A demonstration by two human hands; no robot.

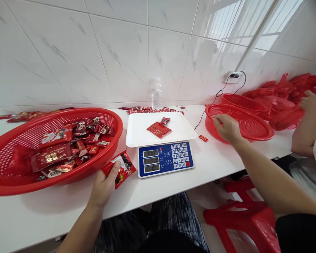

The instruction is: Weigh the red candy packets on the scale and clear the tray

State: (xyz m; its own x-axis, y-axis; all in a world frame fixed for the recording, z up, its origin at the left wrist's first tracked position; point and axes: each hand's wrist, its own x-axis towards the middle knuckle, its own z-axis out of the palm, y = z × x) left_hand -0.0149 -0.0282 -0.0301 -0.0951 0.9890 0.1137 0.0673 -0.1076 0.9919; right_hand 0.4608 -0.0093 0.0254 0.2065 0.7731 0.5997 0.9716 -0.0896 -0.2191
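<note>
My left hand (pixel 105 184) grips a red candy packet (pixel 125 168) by its left side, between the large basket and the scale. My right hand (pixel 228 129) is over the near left rim of a red basket (pixel 242 121), its fingers curled together; whether they hold anything is hidden. Between my hands stands a scale (pixel 165 160) with a white tray (pixel 137 128). On that tray lie a red packet (pixel 159 130) and a smaller packet (pixel 165 121). The large red basket (pixel 105 116) at the left holds several wrapped sweets and packets (pixel 51 156).
A small red wrapper (pixel 203 138) lies right of the scale. Behind the tray stand a clear bottle (pixel 156 95) and more packets. Another basket (pixel 243 103) and red bags (pixel 287 95) are at the right, beside a person's arm (pixel 309 119). Red stools (pixel 242 218) stand below.
</note>
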